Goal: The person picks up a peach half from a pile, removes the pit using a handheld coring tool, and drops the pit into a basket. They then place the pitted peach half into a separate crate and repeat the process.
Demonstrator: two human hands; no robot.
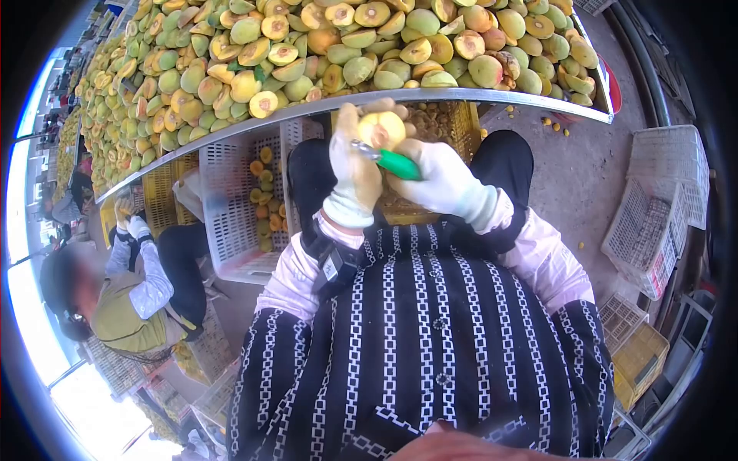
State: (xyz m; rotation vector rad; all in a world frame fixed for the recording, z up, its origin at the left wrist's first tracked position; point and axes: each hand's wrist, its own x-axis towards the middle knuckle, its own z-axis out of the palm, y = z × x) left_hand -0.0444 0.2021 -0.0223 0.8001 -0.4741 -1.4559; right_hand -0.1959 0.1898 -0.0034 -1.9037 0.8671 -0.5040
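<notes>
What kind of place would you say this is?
Probably a fruit-processing shed: a long metal-edged table heaped with halved fruit, plastic crates around, and a gloved co-worker seated alongside.

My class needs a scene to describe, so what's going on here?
A person's gloved left hand cups a halved fruit, while the gloved right hand holds a green-handled tool close to it. Before them is a metal-edged table heaped with whole and cut fruit. A white crate below holds more, and a co-worker sits nearby.
</notes>
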